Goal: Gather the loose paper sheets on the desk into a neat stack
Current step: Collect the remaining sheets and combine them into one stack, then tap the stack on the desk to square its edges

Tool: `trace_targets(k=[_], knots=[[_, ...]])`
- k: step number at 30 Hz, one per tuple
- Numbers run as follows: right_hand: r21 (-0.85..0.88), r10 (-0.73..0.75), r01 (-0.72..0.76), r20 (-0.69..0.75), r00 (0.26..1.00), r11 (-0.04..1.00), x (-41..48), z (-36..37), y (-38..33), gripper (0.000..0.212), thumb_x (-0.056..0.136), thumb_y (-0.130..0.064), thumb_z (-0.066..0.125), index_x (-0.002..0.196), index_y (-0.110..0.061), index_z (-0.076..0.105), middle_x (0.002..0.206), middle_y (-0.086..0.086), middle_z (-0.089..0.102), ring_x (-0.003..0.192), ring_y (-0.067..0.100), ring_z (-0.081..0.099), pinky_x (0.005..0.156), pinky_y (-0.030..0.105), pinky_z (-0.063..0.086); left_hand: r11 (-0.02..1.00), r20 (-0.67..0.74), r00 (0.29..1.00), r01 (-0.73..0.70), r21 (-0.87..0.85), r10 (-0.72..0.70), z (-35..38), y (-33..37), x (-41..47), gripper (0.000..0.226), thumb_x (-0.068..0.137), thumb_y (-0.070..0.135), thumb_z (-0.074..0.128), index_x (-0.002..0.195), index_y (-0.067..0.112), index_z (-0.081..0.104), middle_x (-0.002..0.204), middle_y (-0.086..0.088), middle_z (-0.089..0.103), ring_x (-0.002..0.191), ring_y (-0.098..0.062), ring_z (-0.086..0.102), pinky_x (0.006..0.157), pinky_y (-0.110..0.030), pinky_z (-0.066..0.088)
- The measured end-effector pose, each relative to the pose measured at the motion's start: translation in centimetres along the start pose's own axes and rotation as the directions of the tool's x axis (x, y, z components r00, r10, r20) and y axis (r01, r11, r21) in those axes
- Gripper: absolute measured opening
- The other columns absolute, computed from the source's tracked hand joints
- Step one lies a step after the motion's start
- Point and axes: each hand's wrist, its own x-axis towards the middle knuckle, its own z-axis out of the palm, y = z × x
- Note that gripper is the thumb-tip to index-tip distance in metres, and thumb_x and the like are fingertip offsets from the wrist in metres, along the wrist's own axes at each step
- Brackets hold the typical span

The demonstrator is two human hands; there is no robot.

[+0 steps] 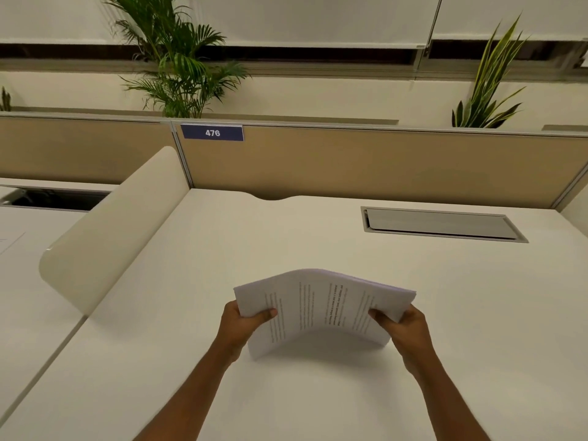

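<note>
On tabletop [318, 393]: I see no loose sheets left.
Paper stack [321, 307]: gathered, bowed, edges uneven.
Left hand [245, 323]: pinching stack's left edge.
Right hand [404, 326]: pinching right edge.
Left to do: I judge squaring, laying flat.

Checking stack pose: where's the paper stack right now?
In the head view, the paper stack is low centre, arched upward over the near part of the desk, gripped at its ends by the left hand and right hand.
</note>
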Motion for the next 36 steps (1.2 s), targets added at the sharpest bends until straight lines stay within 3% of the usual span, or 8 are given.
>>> trace_targets(k=[4, 8, 12, 16, 23, 26, 30, 36], knots=[[0.041, -0.025, 0.026, -0.022, 0.999, 0.999, 0.2, -0.5, -0.6, 0.022, 0.074, -0.011, 0.079, 0.091, -0.024, 0.071, 0.085, -0.007, 0.077, 0.076, 0.01, 0.072, 0.054, 0.017, 0.054, 0.998, -0.052, 0.997, -0.062, -0.007, 0.062, 0.2, 1.3, 0.2, 0.02, 0.059, 0.026, 0.083, 0.078, 0.024, 0.079, 0.083, -0.003, 0.079, 0.074, -0.024, 0.075, 0.06, -0.03, 0.059], [0.002, -0.041, 0.041, -0.007, 0.999, 0.999, 0.3, -1.1, -0.6, 0.03, 0.071, -0.008, 0.082, 0.091, -0.026, 0.069, 0.084, -0.013, 0.076, 0.076, 0.004, 0.071, 0.053, 0.014, 0.053, 0.997, -0.028, 0.997, -0.074, 0.022, 0.075, -0.2, 1.5, 0.5, 0.029, 0.051, 0.036, 0.085, 0.078, 0.025, 0.079, 0.082, -0.001, 0.079, 0.071, -0.02, 0.075, 0.059, -0.027, 0.058], [-0.068, -0.005, 0.009, 0.048, 0.999, 0.998, -0.1, -0.8, 0.7, 0.035, 0.066, -0.009, 0.085, 0.087, -0.031, 0.069, 0.082, -0.017, 0.075, 0.075, -0.001, 0.07, 0.053, 0.012, 0.053, 0.999, -0.025, 1.0, -0.003, 0.034, 0.004, -0.3, -0.6, -0.2, 0.046, 0.043, 0.032, 0.089, 0.085, 0.022, 0.076, 0.087, 0.0, 0.079, 0.08, -0.017, 0.075, 0.062, -0.027, 0.059], [-0.133, -0.045, 0.059, 0.104, 0.994, 0.989, -0.2, -0.8, 1.0, 0.025, 0.071, -0.008, 0.082, 0.075, -0.031, 0.072, 0.078, -0.011, 0.074, 0.066, 0.001, 0.065, 0.053, 0.012, 0.047, 1.0, -0.026, 1.0, 0.0, 0.029, 0.001, 0.0, -1.3, -0.5, 0.036, 0.054, 0.02, 0.087, 0.088, 0.025, 0.077, 0.086, 0.002, 0.079, 0.077, -0.01, 0.073, 0.062, -0.022, 0.056], [0.007, -0.025, 0.024, 0.135, 0.991, 1.0, 0.2, -1.2, 0.4, 0.038, 0.069, -0.005, 0.083, 0.101, -0.022, 0.071, 0.097, 0.004, 0.076, 0.091, 0.019, 0.072, 0.078, 0.039, 0.056, 0.998, -0.019, 0.998, -0.055, 0.034, 0.056, 0.7, -0.1, 0.2, 0.026, 0.06, 0.016, 0.084, 0.082, 0.029, 0.077, 0.085, 0.006, 0.079, 0.078, -0.014, 0.075, 0.06, -0.022, 0.058], [0.012, -0.007, 0.005, 0.123, 0.992, 1.0, 0.3, -1.5, 0.5, 0.033, 0.069, -0.006, 0.082, 0.095, -0.023, 0.073, 0.094, 0.001, 0.077, 0.09, 0.018, 0.072, 0.076, 0.034, 0.055, 0.998, -0.016, 0.999, -0.049, 0.048, 0.05, 0.5, -0.3, 0.4, 0.032, 0.067, 0.003, 0.084, 0.08, 0.032, 0.077, 0.081, 0.009, 0.078, 0.076, -0.006, 0.073, 0.06, -0.017, 0.056], [-0.049, 0.031, -0.025, 0.115, 0.993, 0.998, 0.1, -1.1, 1.0, 0.033, 0.07, -0.011, 0.084, 0.09, -0.033, 0.071, 0.087, -0.012, 0.077, 0.085, 0.006, 0.071, 0.061, 0.018, 0.055, 0.995, 0.02, 1.0, 0.001, 0.095, -0.003, 0.7, -1.3, 0.0, 0.033, 0.061, 0.017, 0.084, 0.086, 0.035, 0.074, 0.088, 0.014, 0.078, 0.083, -0.004, 0.073, 0.061, -0.018, 0.058], [-0.03, 0.003, 0.0, 0.087, 0.996, 1.0, -0.5, 0.0, 1.7, 0.036, 0.073, -0.008, 0.081, 0.097, -0.032, 0.07, 0.091, -0.009, 0.076, 0.087, 0.005, 0.069, 0.06, 0.018, 0.055, 0.997, -0.026, 0.998, 0.065, 0.047, -0.064, 1.1, -2.0, 0.1, 0.034, 0.059, 0.022, 0.083, 0.091, 0.029, 0.073, 0.089, 0.01, 0.078, 0.082, -0.011, 0.074, 0.062, -0.022, 0.058]])
